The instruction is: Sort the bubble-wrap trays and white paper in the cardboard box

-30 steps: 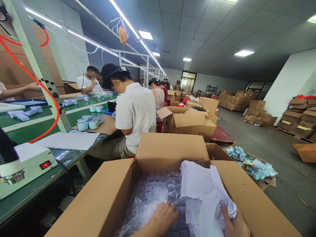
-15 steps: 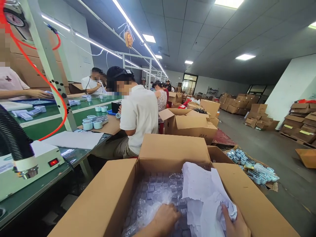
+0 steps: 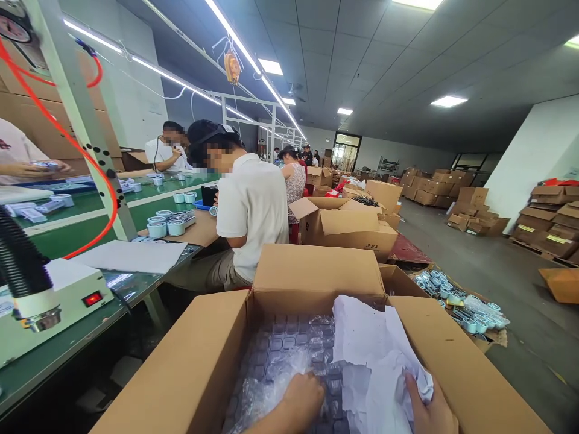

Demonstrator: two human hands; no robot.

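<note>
**Head view: your hands inside an open carton, reaching its packed parts**

Head camera looks down into a large open cardboard carton [image 3: 316, 274] just in front of you. Your left hand [image 3: 302, 395] rests on a crinkled clear plastic sheet [image 3: 271, 386] that covers a tray of small dark parts [image 3: 289, 346]; its fingers curl down into the plastic, though whether they pinch it cannot be told. Your right hand [image 3: 429, 410] grips white packing paper [image 3: 371, 343], fingers closed on the crumpled edge, holding it bunched toward the carton's right wall. By my reading, you are uncovering the contents. The next move seems to call for lifting the plastic clear while keeping the paper held aside. A seated co-worker [image 3: 251, 211] works at the green bench [image 3: 54, 352] to your left.
</note>
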